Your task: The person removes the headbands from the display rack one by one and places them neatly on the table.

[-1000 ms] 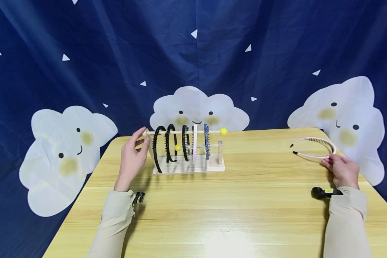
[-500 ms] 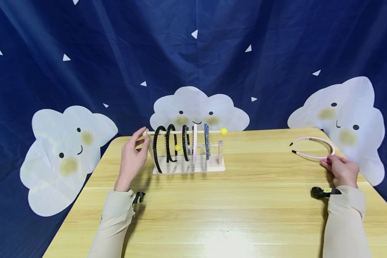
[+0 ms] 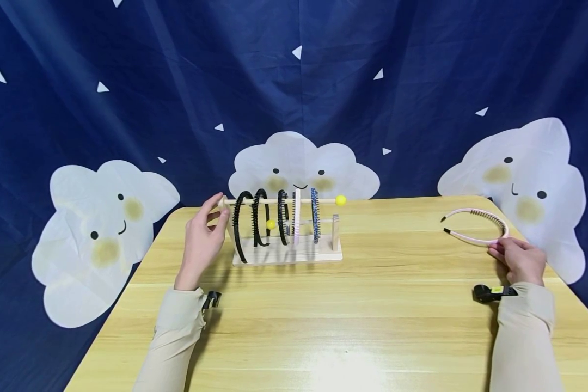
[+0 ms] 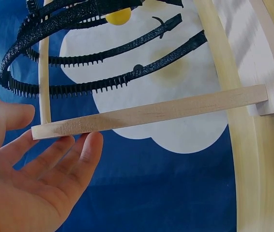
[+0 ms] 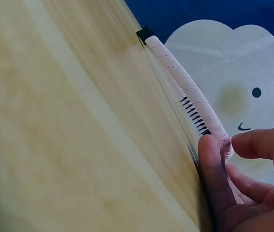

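A wooden headband rack [image 3: 323, 255] stands at the table's back, with several headbands hung along its top rod [image 3: 325, 201]. From left to right they are black ones [image 3: 240, 228], a pale pink one [image 3: 296, 223] and a glittery blue one [image 3: 316, 218]. My left hand [image 3: 203, 234] is at the rack's left end. In the left wrist view, its extended fingers [image 4: 91, 150] touch the outer face of the upright post [image 4: 171, 108]. At the right, my right hand [image 3: 521, 258] pinches another pink headband [image 3: 470, 238] between thumb and fingers, its black-tipped ends pointing left.
A yellow ball [image 3: 340, 200] caps the top rod, and a second yellow ball [image 3: 271, 224] shows on the lower rod. The light wooden table [image 3: 397, 305] backs onto a dark blue curtain [image 3: 343, 81] with white clouds. Black wrist cameras sit at both cuffs.
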Demonstrator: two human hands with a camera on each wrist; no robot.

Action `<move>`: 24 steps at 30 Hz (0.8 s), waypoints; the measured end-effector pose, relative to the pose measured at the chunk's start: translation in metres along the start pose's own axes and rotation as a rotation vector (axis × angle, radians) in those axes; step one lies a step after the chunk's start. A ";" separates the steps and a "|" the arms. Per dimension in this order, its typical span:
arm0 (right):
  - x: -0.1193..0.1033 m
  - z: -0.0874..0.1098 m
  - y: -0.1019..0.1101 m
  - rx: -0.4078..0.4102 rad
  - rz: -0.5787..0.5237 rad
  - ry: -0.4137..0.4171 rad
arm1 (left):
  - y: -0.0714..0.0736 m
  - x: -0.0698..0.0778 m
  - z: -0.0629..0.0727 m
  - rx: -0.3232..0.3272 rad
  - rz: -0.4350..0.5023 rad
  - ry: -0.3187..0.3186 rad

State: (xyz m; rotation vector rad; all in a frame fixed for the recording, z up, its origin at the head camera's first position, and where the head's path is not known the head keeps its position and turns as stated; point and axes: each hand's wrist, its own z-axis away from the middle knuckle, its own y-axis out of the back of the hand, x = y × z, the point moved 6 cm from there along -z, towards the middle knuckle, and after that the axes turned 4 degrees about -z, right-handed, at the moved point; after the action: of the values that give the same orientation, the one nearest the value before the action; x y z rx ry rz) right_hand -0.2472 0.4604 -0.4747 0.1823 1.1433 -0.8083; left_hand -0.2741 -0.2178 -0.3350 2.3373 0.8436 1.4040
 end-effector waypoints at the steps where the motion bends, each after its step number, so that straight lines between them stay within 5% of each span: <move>1: 0.000 0.000 0.000 0.001 0.000 -0.003 | 0.000 0.000 0.000 0.001 -0.001 -0.001; 24: 0.000 0.001 0.001 -0.010 -0.044 0.013 | 0.000 0.000 0.000 0.002 -0.013 -0.018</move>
State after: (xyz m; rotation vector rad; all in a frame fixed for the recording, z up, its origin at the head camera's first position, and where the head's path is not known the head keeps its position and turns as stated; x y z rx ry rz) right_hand -0.2461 0.4609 -0.4745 0.1544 1.1664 -0.8415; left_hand -0.2743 -0.2178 -0.3353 2.3378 0.8538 1.3753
